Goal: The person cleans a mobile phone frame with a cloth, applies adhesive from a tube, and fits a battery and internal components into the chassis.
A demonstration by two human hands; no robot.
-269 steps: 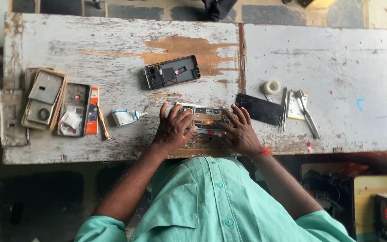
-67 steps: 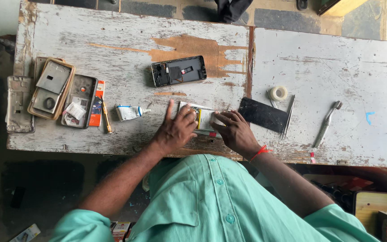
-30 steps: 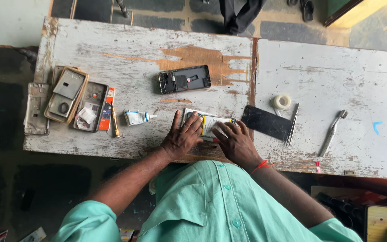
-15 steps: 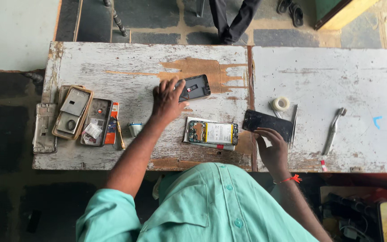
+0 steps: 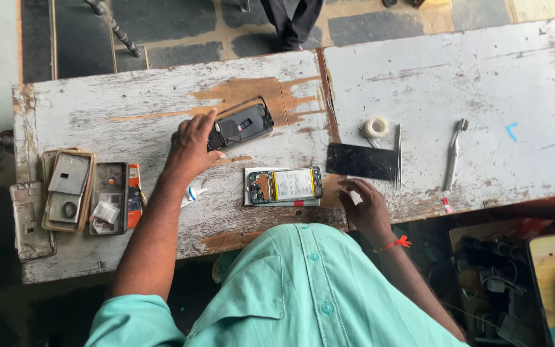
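Nearest the person, the opened phone [image 5: 285,185], battery and board exposed, lies flat near the front edge of the worn white table [image 5: 419,71], touched by neither hand. The right hand [image 5: 366,209] rests loosely open at the table edge just right of it, grasping nothing, below the black screen panel [image 5: 361,160]. Farther out, the left hand [image 5: 193,144] is stretched over the black phone frame [image 5: 239,125], fingers closing on its left end; whether the grip is complete cannot be told. Judged step: fetching the frame. The next move likely calls for a firm pinch and a level carry toward the opened phone.
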